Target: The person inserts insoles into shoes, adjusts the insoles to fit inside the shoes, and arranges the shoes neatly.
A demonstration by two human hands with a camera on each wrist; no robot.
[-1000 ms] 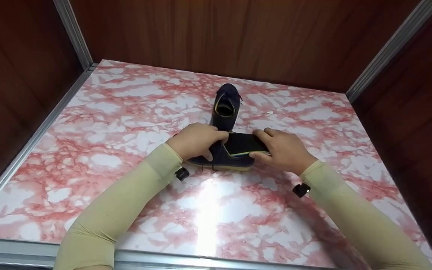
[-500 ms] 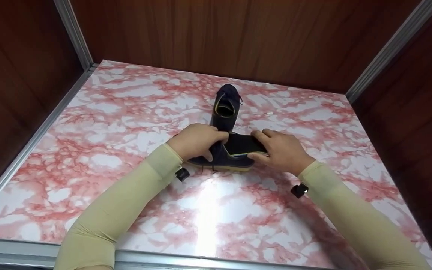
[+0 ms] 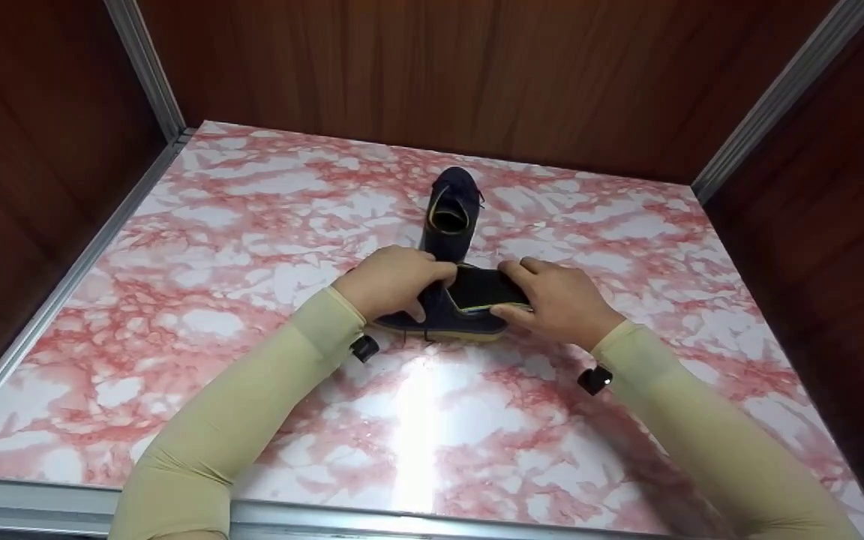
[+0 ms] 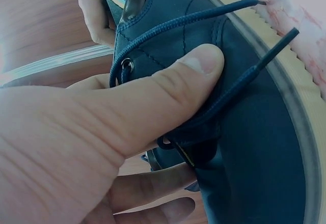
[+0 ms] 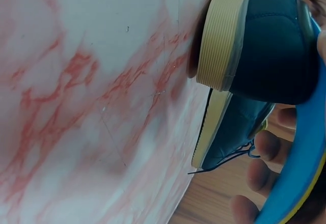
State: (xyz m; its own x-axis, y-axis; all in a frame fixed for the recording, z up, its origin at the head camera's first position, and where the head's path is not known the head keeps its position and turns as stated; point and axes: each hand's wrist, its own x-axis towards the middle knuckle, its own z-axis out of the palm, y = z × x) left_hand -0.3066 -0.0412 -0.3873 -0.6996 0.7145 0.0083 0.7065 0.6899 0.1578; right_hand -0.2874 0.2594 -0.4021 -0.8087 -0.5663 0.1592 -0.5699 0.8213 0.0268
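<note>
A dark navy shoe (image 3: 469,324) with a tan sole lies sideways on the table, its toe to the left. My left hand (image 3: 394,281) grips it over the laced front; in the left wrist view the thumb presses beside the loose shoelace (image 4: 173,25). An insole (image 3: 486,289), black on top with a blue underside and yellow edge, sticks out of the shoe's opening. My right hand (image 3: 556,300) pinches its heel end, thumb on the near edge and fingers on the far one. In the right wrist view the blue underside (image 5: 308,132) shows beside the shoe's heel.
A second navy shoe (image 3: 453,210) stands just behind, toe toward the back wall (image 3: 432,75). The red-and-white marbled table (image 3: 289,420) has wood-look panels on the left, right and back, and a metal rail (image 3: 342,517) along its front edge.
My right hand has moved slightly left with the insole, which sits a little further into the shoe. The left hand and both shoes have stayed in place.
</note>
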